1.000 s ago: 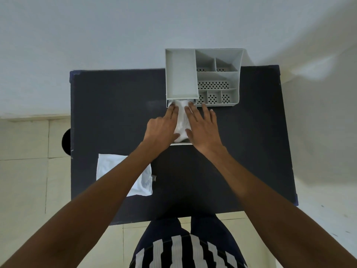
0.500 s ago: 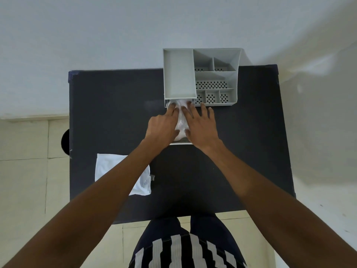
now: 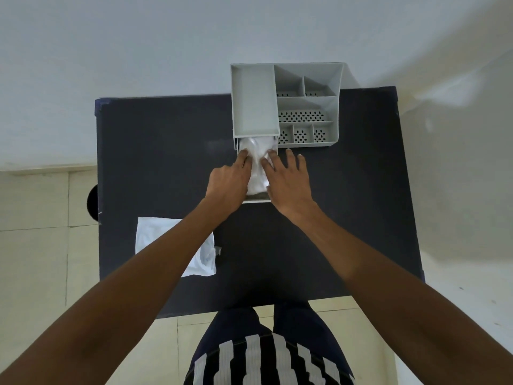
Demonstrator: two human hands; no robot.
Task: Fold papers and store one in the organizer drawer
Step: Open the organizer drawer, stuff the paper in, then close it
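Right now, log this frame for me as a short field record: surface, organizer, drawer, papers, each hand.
surface: dark table
organizer: grey compartment organizer at the table's far edge
drawer: pulled out toward the person, front edge between the wrists
paper in drawer: white folded paper lying inside, partly under the organizer
second paper: white paper at the table's near left, partly hidden by the left forearm
left hand: fingertips pressing on the paper, no closed grip
right hand: fingers spread, pressing the paper's right side

A plain room, home or office unclear: bare white wall (image 3: 166, 51), pale tiled floor (image 3: 36, 259), dark counter (image 3: 166, 162), grey desk organizer (image 3: 336, 107).
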